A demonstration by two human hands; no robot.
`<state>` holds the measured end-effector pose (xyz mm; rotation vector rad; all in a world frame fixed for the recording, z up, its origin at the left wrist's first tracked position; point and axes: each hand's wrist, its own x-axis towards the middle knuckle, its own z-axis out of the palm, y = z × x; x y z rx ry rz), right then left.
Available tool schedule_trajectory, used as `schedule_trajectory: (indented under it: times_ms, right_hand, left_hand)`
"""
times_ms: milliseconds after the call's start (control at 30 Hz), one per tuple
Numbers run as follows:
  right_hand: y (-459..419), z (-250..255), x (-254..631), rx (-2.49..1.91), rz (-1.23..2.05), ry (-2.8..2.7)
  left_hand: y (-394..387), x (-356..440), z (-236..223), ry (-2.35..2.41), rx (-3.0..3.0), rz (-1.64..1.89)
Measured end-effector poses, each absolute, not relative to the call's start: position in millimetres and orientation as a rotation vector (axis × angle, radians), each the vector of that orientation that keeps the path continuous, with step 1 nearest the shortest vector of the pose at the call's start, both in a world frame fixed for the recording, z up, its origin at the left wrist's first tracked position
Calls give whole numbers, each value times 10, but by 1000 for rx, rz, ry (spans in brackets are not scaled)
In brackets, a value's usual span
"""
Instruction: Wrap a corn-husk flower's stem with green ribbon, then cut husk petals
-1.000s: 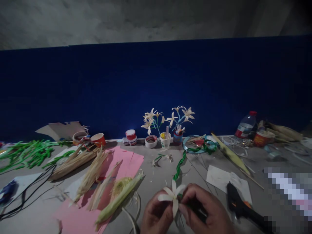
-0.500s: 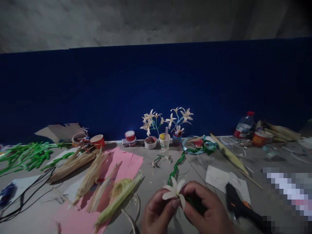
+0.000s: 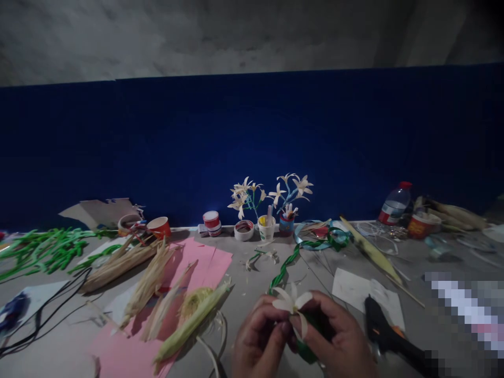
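Note:
A small cream flower (image 3: 292,305) with narrow petals is held between both my hands at the bottom middle. My left hand (image 3: 258,340) pinches it just below the petals. My right hand (image 3: 334,338) grips the stem end, where green ribbon (image 3: 306,350) is wound on. A twisted green ribbon strand (image 3: 284,267) runs from my hands away across the grey table (image 3: 252,291) towards a loose coil of green and blue ribbon (image 3: 321,236).
A black glue gun (image 3: 388,333) lies right of my hands on white paper (image 3: 356,289). Corn husks (image 3: 145,283), a green corn cob (image 3: 195,320) and pink paper (image 3: 197,262) lie left. Cups with finished flowers (image 3: 271,197), paint pots and a bottle (image 3: 396,203) line the blue wall.
My hands have shifted slightly right and down with the flower. The flower has turned between my fingers, and green ribbon now shows at its base.

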<state>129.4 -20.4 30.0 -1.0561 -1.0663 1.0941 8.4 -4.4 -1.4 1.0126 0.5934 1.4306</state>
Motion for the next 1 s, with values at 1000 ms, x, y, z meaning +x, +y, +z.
schedule_trajectory:
  times_ms: [1000]
  right_hand:
    - [66, 317, 1662, -831, 1108, -1487]
  left_hand:
    - [62, -45, 349, 474, 1274, 1209]
